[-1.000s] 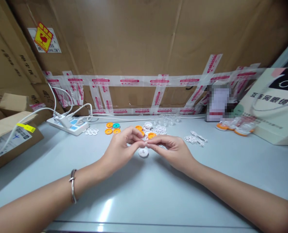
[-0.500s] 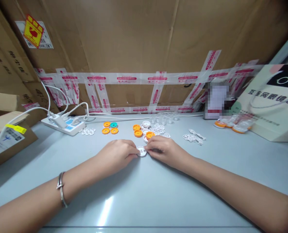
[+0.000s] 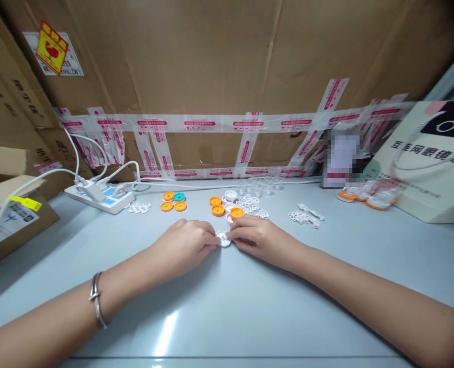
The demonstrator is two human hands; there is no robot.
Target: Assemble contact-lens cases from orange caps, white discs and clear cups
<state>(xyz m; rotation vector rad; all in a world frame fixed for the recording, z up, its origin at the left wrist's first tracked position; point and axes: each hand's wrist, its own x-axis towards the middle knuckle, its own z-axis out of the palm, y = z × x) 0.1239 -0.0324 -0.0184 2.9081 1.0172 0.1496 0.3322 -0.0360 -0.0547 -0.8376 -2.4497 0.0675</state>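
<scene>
Between my two hands, low over the table, is a small round white plastic disc (image 3: 223, 239) with a raised rim and a little piece at its centre. My left hand (image 3: 186, 240) pinches its left edge between thumb and fingers. From the right, my right hand (image 3: 259, 236) has its fingertips closed at the disc's upper right side; whether they also pinch a small part is hidden. Just behind the right fingers lie an orange ring-shaped cap (image 3: 236, 212) and white caps (image 3: 230, 196). Several white openwork plastic pieces (image 3: 252, 203) are heaped beside them.
Orange caps (image 3: 180, 206) and a teal cap (image 3: 179, 197) lie left of centre, near small white parts (image 3: 139, 207). A power strip (image 3: 112, 202) with cables stands at back left. Clear cups (image 3: 265, 187), white pieces (image 3: 304, 216), a phone-like object (image 3: 340, 158) and a bag (image 3: 422, 168) are rightward.
My right fingertips have shifted slightly left over the disc's edge. The small centre piece on the disc looks slightly different. My left hand keeps its pinch almost unmoved.
</scene>
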